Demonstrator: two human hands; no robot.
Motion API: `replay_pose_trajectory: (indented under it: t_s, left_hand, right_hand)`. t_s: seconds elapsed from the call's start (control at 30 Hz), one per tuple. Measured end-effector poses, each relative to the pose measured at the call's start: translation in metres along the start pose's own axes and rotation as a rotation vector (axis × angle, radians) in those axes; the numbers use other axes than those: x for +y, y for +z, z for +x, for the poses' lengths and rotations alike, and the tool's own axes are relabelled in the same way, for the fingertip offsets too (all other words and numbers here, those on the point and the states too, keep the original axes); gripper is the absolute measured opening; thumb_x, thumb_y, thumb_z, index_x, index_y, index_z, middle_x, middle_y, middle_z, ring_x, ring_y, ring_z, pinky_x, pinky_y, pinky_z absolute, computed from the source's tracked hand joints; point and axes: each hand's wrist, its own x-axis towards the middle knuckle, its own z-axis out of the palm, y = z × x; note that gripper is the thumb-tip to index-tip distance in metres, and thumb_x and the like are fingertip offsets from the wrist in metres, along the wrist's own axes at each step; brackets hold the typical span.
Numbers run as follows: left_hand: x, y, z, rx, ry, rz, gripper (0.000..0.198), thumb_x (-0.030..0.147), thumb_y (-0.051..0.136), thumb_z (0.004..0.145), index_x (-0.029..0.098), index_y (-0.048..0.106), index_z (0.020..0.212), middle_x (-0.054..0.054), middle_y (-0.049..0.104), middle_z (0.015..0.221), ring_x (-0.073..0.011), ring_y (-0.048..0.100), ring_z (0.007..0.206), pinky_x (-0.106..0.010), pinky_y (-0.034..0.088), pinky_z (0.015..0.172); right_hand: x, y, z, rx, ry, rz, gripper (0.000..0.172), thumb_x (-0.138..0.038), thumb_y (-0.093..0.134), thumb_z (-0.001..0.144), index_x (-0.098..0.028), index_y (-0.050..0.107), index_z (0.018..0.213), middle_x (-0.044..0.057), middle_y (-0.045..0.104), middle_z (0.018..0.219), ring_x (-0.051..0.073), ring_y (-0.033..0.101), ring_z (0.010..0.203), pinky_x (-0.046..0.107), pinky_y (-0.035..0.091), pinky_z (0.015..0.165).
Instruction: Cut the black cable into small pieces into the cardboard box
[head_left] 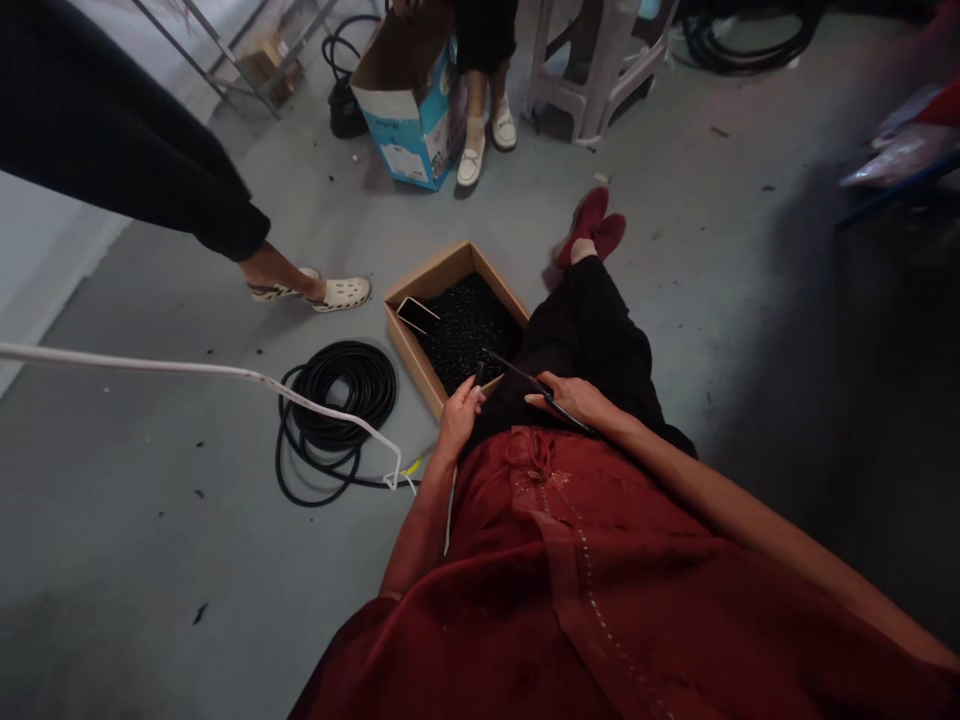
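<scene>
Left hand pinches a small black piece, fingers closed, at the near edge of the cardboard box. Right hand, just right of box, fingers curled round a thin black cable. Cable looks light, flexible, probably slick; grip near its end.

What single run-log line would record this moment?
left hand: pinches small black piece | right hand: holds thin black cable | cardboard box: black pieces, phone | floor: coiled black cable

Grey concrete floor, dimly lit from where I watch.
I see a white plastic stool at the top, a metal rack by the pale wall.
</scene>
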Motion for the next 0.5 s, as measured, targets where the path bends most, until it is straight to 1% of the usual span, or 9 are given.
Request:
replay_pose_trajectory:
  t_s: [0.1,0.2,0.33,0.5]
  left_hand:
    - [0.006,0.001,0.0,-0.004,0.002,0.003,0.046,0.038,0.042,0.086,0.015,0.047,0.125,0.0,0.056,0.075,-0.0061,0.045,0.058,-0.019,0.039,0.06]
    - [0.009,0.002,0.0,0.01,-0.009,0.007,0.048,0.037,0.042,0.085,0.012,0.046,0.126,0.0,0.057,0.075,-0.006,0.045,0.057,-0.02,0.04,0.062]
    - [0.011,0.003,0.0,0.011,-0.013,0.044,0.046,0.037,0.041,0.086,0.014,0.047,0.125,0.0,0.058,0.076,-0.0063,0.046,0.058,-0.02,0.041,0.062]
    - [0.015,0.003,0.0,0.019,-0.014,0.076,0.048,0.036,0.041,0.086,0.011,0.045,0.127,-0.002,0.062,0.08,-0.0069,0.049,0.059,-0.021,0.044,0.066]
  right_hand:
    - [-0.002,0.0,-0.002,-0.016,-0.033,0.023,0.053,-0.066,0.03,0.081,-0.023,0.051,0.105,0.009,0.065,0.089,0.025,0.061,0.082,0.025,0.034,0.058]
    - [-0.004,0.001,-0.005,0.004,-0.061,0.054,0.053,-0.066,0.031,0.081,-0.024,0.05,0.107,0.008,0.065,0.09,0.024,0.061,0.082,0.025,0.035,0.06]
    - [-0.006,-0.001,-0.008,0.007,-0.087,0.082,0.052,-0.064,0.034,0.081,-0.023,0.05,0.109,0.009,0.065,0.092,0.024,0.061,0.085,0.026,0.037,0.063]
    - [-0.007,-0.003,-0.011,0.0,-0.135,0.076,0.053,-0.062,0.039,0.08,-0.022,0.047,0.113,0.01,0.062,0.103,0.024,0.06,0.091,0.026,0.039,0.069]
